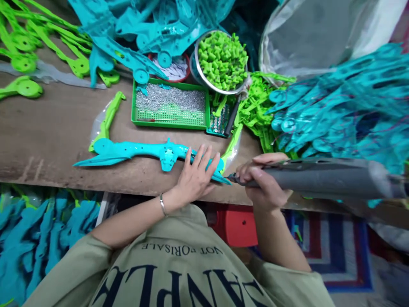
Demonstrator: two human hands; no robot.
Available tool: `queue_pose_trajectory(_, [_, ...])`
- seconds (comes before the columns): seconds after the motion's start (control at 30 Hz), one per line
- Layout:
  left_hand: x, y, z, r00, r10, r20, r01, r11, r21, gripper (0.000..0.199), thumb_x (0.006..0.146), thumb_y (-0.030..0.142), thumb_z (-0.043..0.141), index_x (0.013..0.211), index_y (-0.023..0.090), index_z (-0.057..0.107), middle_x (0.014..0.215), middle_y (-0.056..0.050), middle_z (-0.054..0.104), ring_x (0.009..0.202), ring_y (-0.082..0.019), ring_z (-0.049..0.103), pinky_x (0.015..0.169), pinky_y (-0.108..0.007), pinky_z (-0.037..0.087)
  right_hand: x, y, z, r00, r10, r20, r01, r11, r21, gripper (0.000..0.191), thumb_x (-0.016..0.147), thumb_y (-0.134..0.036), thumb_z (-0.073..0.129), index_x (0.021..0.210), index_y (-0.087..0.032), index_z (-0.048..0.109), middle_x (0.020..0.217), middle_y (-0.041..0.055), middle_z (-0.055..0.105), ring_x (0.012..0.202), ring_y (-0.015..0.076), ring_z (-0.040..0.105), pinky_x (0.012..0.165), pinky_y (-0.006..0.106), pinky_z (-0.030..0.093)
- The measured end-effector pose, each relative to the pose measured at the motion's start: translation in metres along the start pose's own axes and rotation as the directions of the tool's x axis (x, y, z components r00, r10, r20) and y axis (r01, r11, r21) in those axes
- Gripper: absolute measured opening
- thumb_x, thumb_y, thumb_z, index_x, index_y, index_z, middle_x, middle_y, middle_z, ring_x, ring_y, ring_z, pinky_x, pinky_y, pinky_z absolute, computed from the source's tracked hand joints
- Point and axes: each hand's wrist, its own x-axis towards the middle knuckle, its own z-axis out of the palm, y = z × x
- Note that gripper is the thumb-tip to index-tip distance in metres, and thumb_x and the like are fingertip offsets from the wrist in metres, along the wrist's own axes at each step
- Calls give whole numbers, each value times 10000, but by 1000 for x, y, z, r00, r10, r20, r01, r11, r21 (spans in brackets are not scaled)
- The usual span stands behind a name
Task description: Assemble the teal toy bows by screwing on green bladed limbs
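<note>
A long blue plastic part [143, 149] lies across the brown table near its front edge, with a green curved piece [109, 119] at its left end and another green piece [232, 147] at its right end. My left hand [195, 172] rests on the right half of the blue part, fingers spread and pressing down. Wrapped round the front of a grey electric screwdriver [319, 177], my right hand [265, 181] holds it nearly level. The tool's tip is at the blue part's right end.
Behind the part stand a green tray [134, 106] of small screws, a small dark tray [220, 121] and a metal bowl [195, 64] of green pieces. Blue parts [338, 111] are piled at the right, green parts [24, 42] at the back left.
</note>
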Motion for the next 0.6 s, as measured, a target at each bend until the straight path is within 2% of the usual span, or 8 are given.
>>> queue_pose_trajectory(0.1, [15,11,8,998,-51,47,49,998,24,987,880,592,704,1637,125,275,1665,-262,300,1542,-486,272,1212,-765,165,-12,6,-10,999,29,-19,-30,999,-17,145,830,-284,743,944,-267,656,567,-78,593,450,148,562,479,314,490])
queue_pose_trajectory(0.27, [20,13,13,992,-89,89,86,996,39,814,936,539,655,1611,188,364,1601,-218,447,1492,-471,379,1184,-810,174,-21,19,-16,1000,9,-2,-9,1000,5,163,855,-297,746,981,-267,647,594,-74,601,496,152,595,526,318,509])
queue_pose_trajectory(0.5, [18,12,22,995,-74,69,68,995,77,798,951,566,626,1608,194,369,1581,-216,476,1477,-465,406,1162,-832,207,-27,26,-26,993,64,97,-57,996,-73,188,875,-368,739,969,-259,619,618,-50,615,523,172,616,532,338,512])
queue_pose_trajectory(0.6, [17,13,25,997,-65,48,60,994,90,777,974,577,580,1607,181,366,1557,-216,504,1465,-459,424,1157,-844,197,-29,29,-28,983,135,128,-120,986,-117,193,880,-394,736,980,-275,622,678,-42,639,564,176,626,565,352,512])
